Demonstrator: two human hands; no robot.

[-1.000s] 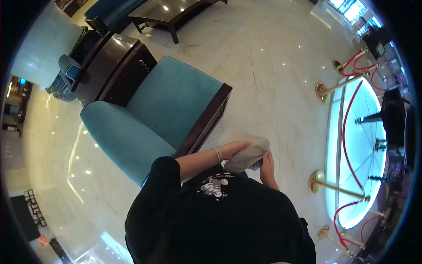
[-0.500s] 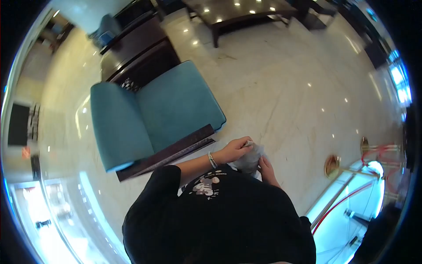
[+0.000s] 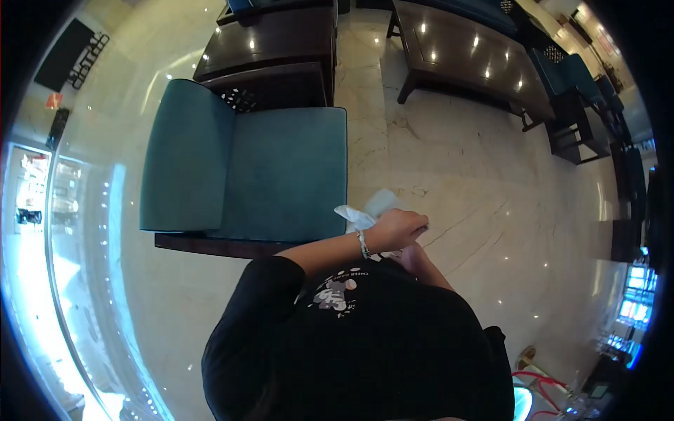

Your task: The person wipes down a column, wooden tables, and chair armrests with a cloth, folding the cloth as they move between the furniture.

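Note:
My left hand (image 3: 399, 229), with a bracelet at its wrist, is curled shut in front of my body. A pale, crumpled cloth (image 3: 357, 217) sticks out past it on the left, with a greyish part farther out. My right hand (image 3: 418, 261) is close up against the left one, nearer my body. Its fingers are hidden behind the left hand, so its grip does not show. Just left of the cloth stands an armchair with a teal seat (image 3: 288, 172) and a dark wooden arm (image 3: 217, 245).
Behind the armchair is a dark wooden side table (image 3: 274, 42). A long, low dark table (image 3: 470, 59) stands farther ahead, with more teal seats (image 3: 579, 77) at the right. Glossy marble floor (image 3: 484, 210) spreads between them. Red ropes (image 3: 544, 382) and a brass base (image 3: 526, 356) lie low at the right.
My view has turned to the right, and the armchair now appears straighter. My hands have come together, the left crossing over the right, and the cloth now shows on their left side.

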